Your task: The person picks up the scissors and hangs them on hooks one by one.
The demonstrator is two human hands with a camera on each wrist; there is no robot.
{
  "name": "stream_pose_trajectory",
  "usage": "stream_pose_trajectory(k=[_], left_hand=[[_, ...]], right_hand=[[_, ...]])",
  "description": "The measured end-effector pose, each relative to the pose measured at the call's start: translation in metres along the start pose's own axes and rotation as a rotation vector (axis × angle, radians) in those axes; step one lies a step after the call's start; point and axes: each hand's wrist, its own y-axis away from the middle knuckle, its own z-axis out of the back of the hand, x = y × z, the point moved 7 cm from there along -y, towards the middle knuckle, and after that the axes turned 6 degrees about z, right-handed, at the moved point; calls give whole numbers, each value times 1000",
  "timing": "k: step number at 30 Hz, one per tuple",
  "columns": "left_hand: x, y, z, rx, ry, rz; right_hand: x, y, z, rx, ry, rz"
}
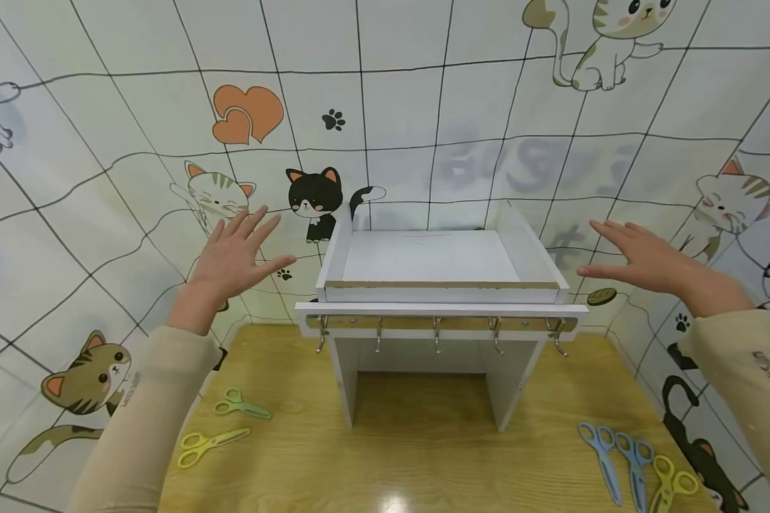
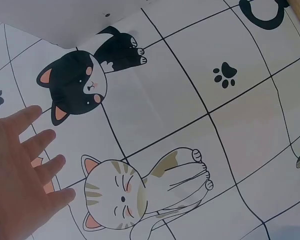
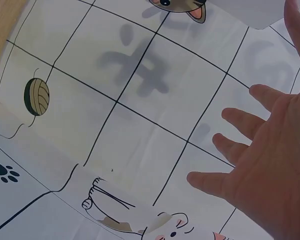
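My left hand (image 1: 234,253) is raised in the air left of a white shelf unit (image 1: 449,295), its fingers spread and holding nothing. On the other side my right hand (image 1: 642,256) hovers at about the same height, fingers extended and nothing in them. Neither hand touches the unit. It stands upright on the wooden table, with a tray-like top and a front rail (image 1: 411,323) bearing several metal hooks (image 1: 437,335). In the left wrist view the left hand (image 2: 20,170) shows spread fingers; the right wrist view likewise shows the right hand (image 3: 270,155) with fingers apart.
On the table (image 1: 417,456), green scissors (image 1: 240,405) and yellow scissors (image 1: 212,447) lie at the left. Two blue scissors (image 1: 602,456) (image 1: 637,463) and another yellow pair of scissors (image 1: 670,484) lie at the right front. A cat-printed sheet (image 1: 398,107) surrounds the table behind and at both sides.
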Motion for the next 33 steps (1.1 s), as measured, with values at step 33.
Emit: stream_pose_trajectory(k=[33], left_hand=[[-50, 54, 27, -186, 109, -295]], right_hand=[[-13, 15, -27, -21, 11, 30]])
